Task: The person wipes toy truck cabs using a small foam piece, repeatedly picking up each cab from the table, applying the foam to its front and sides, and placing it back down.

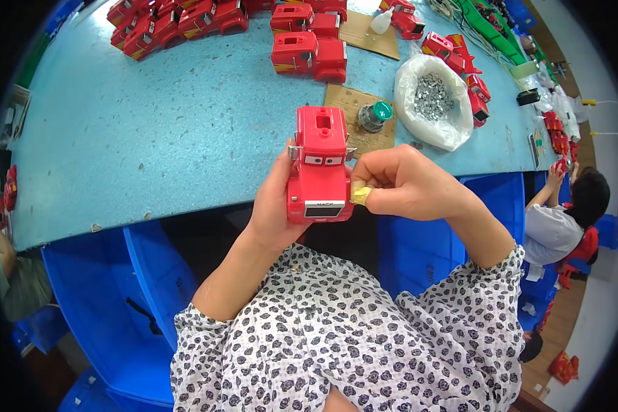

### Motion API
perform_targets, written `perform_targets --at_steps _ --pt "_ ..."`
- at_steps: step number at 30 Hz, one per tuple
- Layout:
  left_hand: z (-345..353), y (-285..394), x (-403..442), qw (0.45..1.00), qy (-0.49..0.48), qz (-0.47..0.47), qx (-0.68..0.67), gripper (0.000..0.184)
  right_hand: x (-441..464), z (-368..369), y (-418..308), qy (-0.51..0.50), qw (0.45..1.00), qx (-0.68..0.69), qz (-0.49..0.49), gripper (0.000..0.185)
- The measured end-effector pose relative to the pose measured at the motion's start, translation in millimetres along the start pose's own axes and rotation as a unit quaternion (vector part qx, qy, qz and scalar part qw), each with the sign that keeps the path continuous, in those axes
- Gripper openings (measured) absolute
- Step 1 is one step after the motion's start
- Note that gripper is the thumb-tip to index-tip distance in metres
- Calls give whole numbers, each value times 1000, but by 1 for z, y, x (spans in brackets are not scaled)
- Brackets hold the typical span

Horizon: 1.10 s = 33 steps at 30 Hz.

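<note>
Truck cab (pixel 321 177) mid-view, left hand (pixel 271 202) clamped on its 8 o'clock side; right hand (pixel 405 189) pinches yellow scrap (pixel 360 196) at 4 o'clock; mirrors (pixel 294 152), grille (pixel 323 210) on; side work seemingly unfinished; more cabs (pixel 309 58) at 12 o'clock.

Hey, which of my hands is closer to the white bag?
Your right hand: it is at the red truck's right side, with the bag ahead and to its right. Your left hand is farther away, holding the truck's left side.
</note>
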State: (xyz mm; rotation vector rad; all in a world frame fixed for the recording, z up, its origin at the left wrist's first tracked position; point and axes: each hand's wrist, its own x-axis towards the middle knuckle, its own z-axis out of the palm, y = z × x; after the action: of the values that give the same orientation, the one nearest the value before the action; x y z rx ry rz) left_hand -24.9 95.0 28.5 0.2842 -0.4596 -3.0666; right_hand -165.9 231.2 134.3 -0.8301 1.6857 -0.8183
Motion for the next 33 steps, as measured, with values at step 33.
perform_targets --at_steps 33 --pt "22 -6 1 987 46 -10 154 52 -38 36 42 197 959 60 -197 14"
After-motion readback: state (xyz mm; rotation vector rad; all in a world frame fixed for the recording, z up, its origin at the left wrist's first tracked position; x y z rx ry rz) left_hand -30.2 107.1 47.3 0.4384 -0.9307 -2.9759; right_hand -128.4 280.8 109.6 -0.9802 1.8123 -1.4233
